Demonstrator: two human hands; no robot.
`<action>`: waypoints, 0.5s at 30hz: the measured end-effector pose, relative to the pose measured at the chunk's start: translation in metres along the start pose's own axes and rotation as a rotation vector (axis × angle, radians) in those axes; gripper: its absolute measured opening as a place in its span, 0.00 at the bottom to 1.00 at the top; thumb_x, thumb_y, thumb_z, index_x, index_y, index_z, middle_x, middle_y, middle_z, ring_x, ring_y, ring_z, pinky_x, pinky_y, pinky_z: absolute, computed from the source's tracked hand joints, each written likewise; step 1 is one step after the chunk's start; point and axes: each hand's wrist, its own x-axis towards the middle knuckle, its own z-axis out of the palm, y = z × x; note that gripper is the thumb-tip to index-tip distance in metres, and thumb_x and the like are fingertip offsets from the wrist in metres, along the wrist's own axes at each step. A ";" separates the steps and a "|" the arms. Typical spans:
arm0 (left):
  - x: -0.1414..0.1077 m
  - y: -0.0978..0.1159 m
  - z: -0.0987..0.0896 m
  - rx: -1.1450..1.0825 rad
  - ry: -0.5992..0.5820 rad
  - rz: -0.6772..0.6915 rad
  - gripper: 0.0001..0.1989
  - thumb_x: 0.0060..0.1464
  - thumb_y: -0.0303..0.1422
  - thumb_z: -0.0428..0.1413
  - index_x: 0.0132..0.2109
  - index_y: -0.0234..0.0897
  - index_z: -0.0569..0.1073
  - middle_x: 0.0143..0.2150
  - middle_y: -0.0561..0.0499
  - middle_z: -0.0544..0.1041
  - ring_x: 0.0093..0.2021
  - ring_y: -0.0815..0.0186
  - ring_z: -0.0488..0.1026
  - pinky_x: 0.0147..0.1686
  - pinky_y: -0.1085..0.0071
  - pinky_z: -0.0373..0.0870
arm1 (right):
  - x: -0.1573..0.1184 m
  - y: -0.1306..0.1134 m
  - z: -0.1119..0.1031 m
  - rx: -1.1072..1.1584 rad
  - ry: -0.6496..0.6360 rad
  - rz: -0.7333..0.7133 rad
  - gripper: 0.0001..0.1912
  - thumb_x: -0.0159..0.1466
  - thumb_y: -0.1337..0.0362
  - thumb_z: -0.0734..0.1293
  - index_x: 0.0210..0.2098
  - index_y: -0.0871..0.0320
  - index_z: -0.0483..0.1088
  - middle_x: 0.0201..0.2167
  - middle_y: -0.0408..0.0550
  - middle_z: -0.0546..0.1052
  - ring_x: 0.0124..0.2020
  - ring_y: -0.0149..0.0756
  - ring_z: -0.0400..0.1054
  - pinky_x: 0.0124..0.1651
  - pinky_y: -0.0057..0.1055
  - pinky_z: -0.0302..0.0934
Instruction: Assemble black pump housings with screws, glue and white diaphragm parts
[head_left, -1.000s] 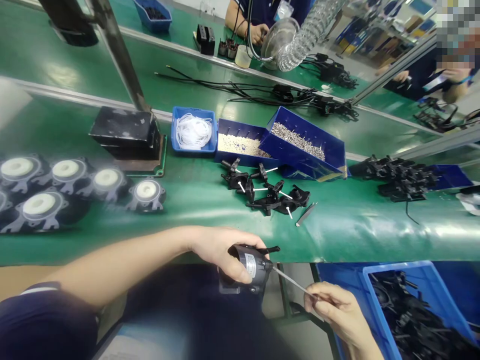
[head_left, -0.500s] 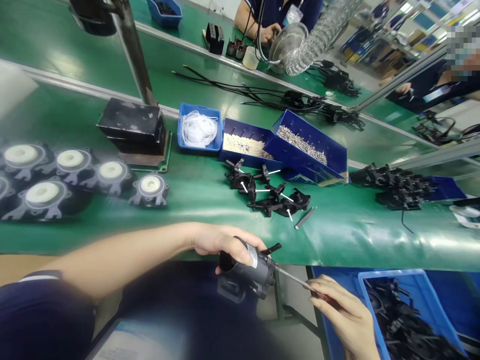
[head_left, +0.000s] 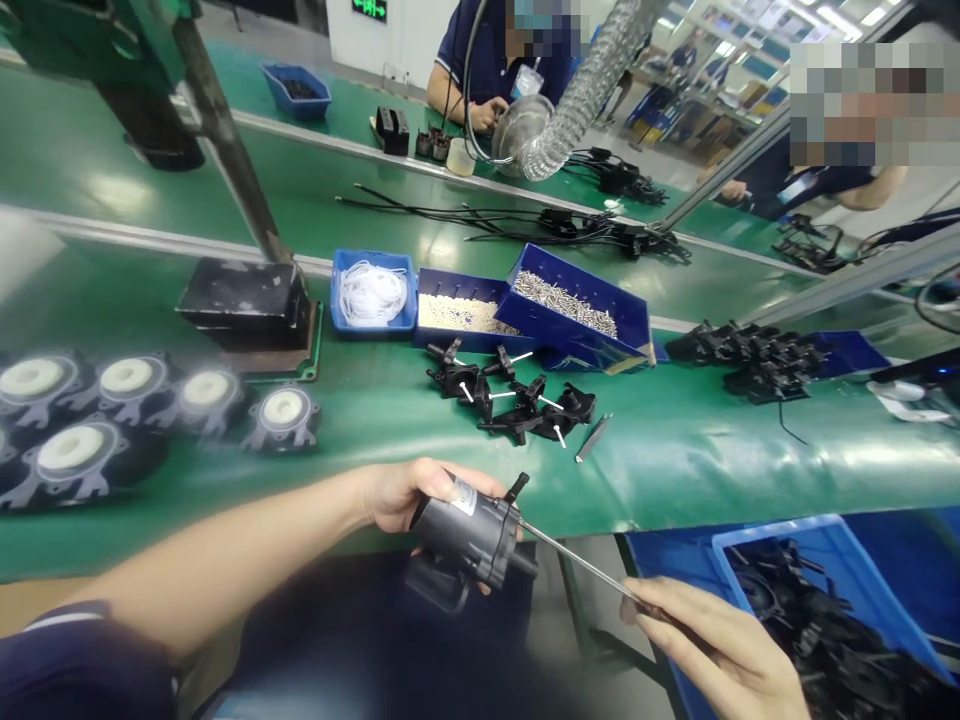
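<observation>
Left grip wrapped around the black housing; right grip pinched the screwdriver, which spanned between them to the housing's end. Judgement: good work called for firm bracing and straight, even pressure.

By the green surface, the left hand grips a black housing, the right hand a screwdriver meeting its end.

Left hand in a wraparound grip, right hand (bit lower, tbh) in a fingertip pinch
</observation>
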 end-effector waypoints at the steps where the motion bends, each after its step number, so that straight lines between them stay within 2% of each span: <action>1: 0.000 0.000 0.000 -0.045 -0.025 -0.015 0.33 0.37 0.44 0.54 0.49 0.27 0.73 0.40 0.37 0.78 0.30 0.55 0.77 0.23 0.67 0.71 | 0.003 -0.002 -0.003 -0.027 0.008 -0.027 0.10 0.69 0.61 0.67 0.46 0.54 0.78 0.40 0.46 0.75 0.39 0.34 0.73 0.44 0.20 0.71; 5: 0.002 0.002 -0.003 -0.167 -0.065 -0.034 0.34 0.37 0.45 0.54 0.49 0.26 0.72 0.37 0.37 0.77 0.30 0.54 0.78 0.13 0.76 0.60 | 0.018 -0.017 -0.015 -0.159 0.081 -0.143 0.12 0.70 0.61 0.65 0.52 0.49 0.75 0.43 0.43 0.75 0.41 0.32 0.72 0.47 0.22 0.70; 11: 0.004 0.006 -0.005 -0.263 -0.067 -0.055 0.34 0.34 0.47 0.54 0.47 0.26 0.71 0.35 0.35 0.78 0.32 0.49 0.78 0.12 0.76 0.62 | 0.033 -0.036 -0.022 -0.310 0.133 -0.295 0.19 0.72 0.63 0.61 0.61 0.48 0.68 0.45 0.42 0.74 0.39 0.32 0.72 0.43 0.22 0.68; 15: 0.004 0.008 -0.003 -0.234 -0.051 -0.034 0.35 0.33 0.46 0.55 0.46 0.25 0.71 0.34 0.35 0.78 0.31 0.50 0.78 0.13 0.76 0.60 | 0.028 -0.029 -0.018 -0.295 0.099 -0.262 0.15 0.73 0.59 0.59 0.56 0.50 0.73 0.47 0.41 0.73 0.41 0.31 0.73 0.41 0.18 0.69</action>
